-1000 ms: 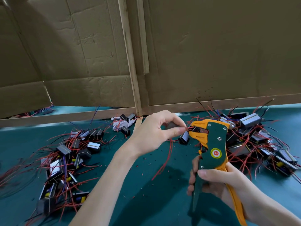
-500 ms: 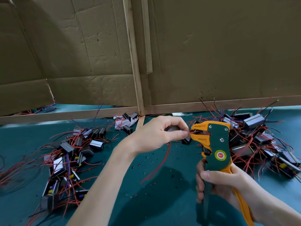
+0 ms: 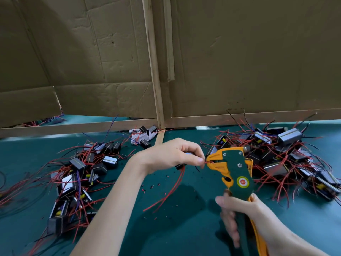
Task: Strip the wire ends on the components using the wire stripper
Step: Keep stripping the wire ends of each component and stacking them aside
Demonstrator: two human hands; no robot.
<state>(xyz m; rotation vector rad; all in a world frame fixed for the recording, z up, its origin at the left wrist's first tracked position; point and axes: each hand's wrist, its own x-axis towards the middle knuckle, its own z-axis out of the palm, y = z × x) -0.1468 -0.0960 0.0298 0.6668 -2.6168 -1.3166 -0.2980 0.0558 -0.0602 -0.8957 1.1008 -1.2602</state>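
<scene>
Handles of the stripper [image 3: 233, 169] sit closer together than half a second ago.

Right hand [image 3: 239, 213]: low right, fingers curled round both handles, thumb across the front. Tool held upright, head uppermost, orange jaws pointing left.

Left hand [image 3: 169, 156]: forearm reaching in from lower left, thumb and forefinger pinching a red wire [image 3: 205, 162] whose end lies in the jaws.

Component [image 3: 180, 166]: dark, mostly hidden under the left palm. Its other red leads [image 3: 171, 191] droop toward the table [image 3: 184, 237].

Hands just apart, held above the table between the left pile [image 3: 79, 174] and the right pile [image 3: 286, 159]. Scraps [image 3: 151, 187] of insulation are scattered beneath.
</scene>
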